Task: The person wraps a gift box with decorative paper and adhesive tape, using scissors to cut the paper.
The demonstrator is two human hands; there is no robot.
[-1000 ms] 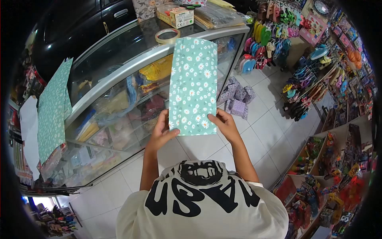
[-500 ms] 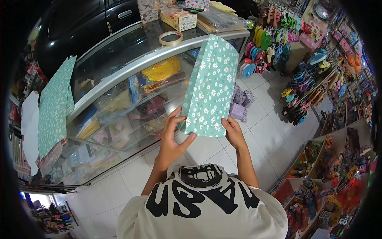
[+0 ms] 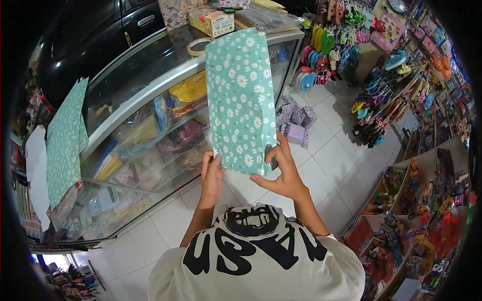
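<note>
A piece of green daisy-print wrapping paper, folded into a long, bag-like shape, is held up in front of me. My left hand pinches its lower left corner, thumb on the near face. At the lower right, my right hand grips the folded side edge, its thumb by the bottom edge and its fingers bent around the side. Behind the upper left of the paper, a roll of tape lies on the glass display counter, partly covered.
More daisy-print paper and a white sheet lie at the counter's left end. On its top stands a small box with green-handled scissors. Purple patterned packages sit on the tiled floor. Sandals hang at right.
The folded paper has shifted left and turned, so its folded side now shows on the right instead of the left. My left hand now pinches the corner; my right hand spans the side edge.
</note>
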